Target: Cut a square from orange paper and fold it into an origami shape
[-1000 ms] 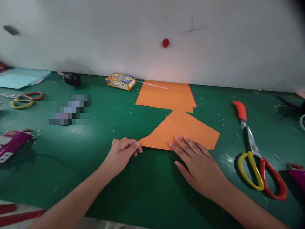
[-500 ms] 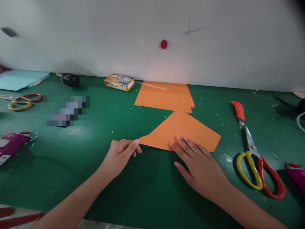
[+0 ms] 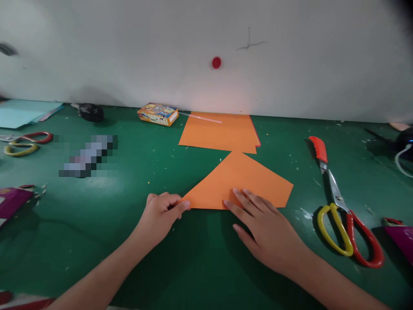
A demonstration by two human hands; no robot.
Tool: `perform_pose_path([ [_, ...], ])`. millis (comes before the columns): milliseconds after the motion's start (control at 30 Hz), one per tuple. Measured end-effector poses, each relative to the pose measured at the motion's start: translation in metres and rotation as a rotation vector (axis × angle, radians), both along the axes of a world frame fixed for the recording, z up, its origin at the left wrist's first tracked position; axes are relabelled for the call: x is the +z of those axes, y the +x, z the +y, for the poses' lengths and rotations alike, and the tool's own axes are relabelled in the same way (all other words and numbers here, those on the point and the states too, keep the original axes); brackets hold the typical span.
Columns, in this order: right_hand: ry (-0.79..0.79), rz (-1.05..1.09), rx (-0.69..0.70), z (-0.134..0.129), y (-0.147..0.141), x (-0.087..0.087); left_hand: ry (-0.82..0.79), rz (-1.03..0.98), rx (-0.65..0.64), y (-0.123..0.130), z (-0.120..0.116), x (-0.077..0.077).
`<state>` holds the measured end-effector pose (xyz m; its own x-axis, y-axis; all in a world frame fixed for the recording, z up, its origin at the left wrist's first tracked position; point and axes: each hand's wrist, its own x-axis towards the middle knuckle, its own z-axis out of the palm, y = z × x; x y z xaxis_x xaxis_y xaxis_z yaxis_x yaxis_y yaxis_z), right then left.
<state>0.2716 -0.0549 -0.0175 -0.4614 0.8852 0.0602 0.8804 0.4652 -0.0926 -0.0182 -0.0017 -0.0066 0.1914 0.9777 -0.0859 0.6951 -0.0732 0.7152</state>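
Note:
A folded sheet of orange paper [image 3: 238, 176] lies on the green table, with a peak at its far side and a straight near edge. My left hand [image 3: 161, 213] pinches its left corner between thumb and fingers. Flat on the paper's near right part rests my right hand [image 3: 261, 224], fingers stretched out and slightly apart. Behind it lie more sheets of orange paper [image 3: 219, 133], close to the far tip of the folded piece.
Scissors [image 3: 338, 202] with red and yellow handles and an orange-handled cutter [image 3: 318, 150] lie at right. At the back stands a small orange box [image 3: 158, 114]. Further left are another pair of scissors [image 3: 22, 148], light blue paper [image 3: 26, 113] and a purple object [image 3: 14, 204].
My left hand has brought the paper's left corner slightly nearer to me, and the left side now runs straighter. My right hand stays pressed on the sheet. The view has shifted a little.

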Motion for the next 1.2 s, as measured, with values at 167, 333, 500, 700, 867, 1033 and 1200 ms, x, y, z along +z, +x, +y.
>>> perform_pose_path([
  [167,-0.026,-0.007,-0.007,0.001,0.001,0.001,-0.035,0.022,-0.019,-0.001,0.002,0.002],
  [333,-0.031,-0.018,-0.001,-0.001,0.004,0.001,-0.028,0.058,-0.039,0.0,0.004,0.005],
  [500,-0.032,-0.022,-0.011,-0.003,0.004,0.001,-0.021,0.064,-0.056,-0.001,0.003,0.006],
  [700,-0.043,-0.018,-0.02,-0.004,0.004,0.003,-0.021,0.033,-0.09,-0.004,0.003,0.002],
  [867,-0.066,-0.023,-0.018,-0.003,0.007,0.003,-0.006,0.022,-0.107,-0.004,0.002,0.001],
  [1033,-0.063,-0.017,0.003,-0.002,0.011,0.006,-0.048,0.011,-0.127,-0.003,0.001,0.005],
  [1200,-0.045,-0.01,0.004,-0.003,0.013,0.006,-0.022,0.009,-0.145,-0.003,0.0,0.006],
])
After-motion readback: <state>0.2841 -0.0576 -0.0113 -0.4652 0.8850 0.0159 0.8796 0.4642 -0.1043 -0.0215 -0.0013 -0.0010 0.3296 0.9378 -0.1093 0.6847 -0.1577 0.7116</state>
